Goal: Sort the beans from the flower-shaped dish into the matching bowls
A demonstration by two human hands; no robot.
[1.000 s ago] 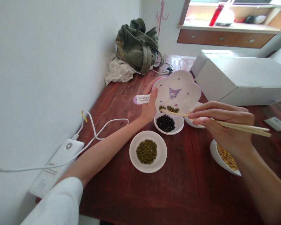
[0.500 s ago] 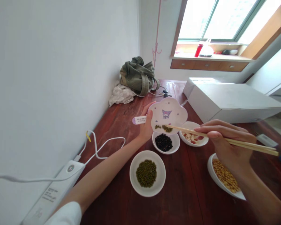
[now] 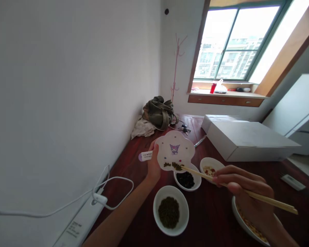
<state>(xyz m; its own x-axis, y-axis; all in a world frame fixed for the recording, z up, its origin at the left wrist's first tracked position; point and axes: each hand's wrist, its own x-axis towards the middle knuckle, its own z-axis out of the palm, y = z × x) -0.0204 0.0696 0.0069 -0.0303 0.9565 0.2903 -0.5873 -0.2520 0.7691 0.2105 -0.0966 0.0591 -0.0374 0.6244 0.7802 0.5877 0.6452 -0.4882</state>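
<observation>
My left hand (image 3: 153, 164) is closed around the handle side of a white flower-shaped plate (image 3: 179, 142) with a purple cartoon figure. The plate is tilted towards me, and small green beans (image 3: 177, 166) lie along its lower edge. In my right hand (image 3: 247, 188) is a pair of chopsticks (image 3: 262, 198), with the tips at the beans on the plate. Below the plate stands a bowl of black beans (image 3: 185, 180), partly covered by it. Nearer to me is a bowl of green beans (image 3: 169, 212). My right forearm partly hides a bowl of yellow beans (image 3: 251, 224).
A bowl with pale and red pieces (image 3: 209, 171) stands behind my right fingers. Farther back are a white box (image 3: 254, 137), keys (image 3: 184, 128) and a green bag (image 3: 158, 113). A power strip (image 3: 78, 219) with a white cable (image 3: 128, 180) lies along the left wall.
My view has tilted up, so everything sits lower in the picture. Both hands keep their hold on the plate and chopsticks; the chopstick tips remain at the green beans.
</observation>
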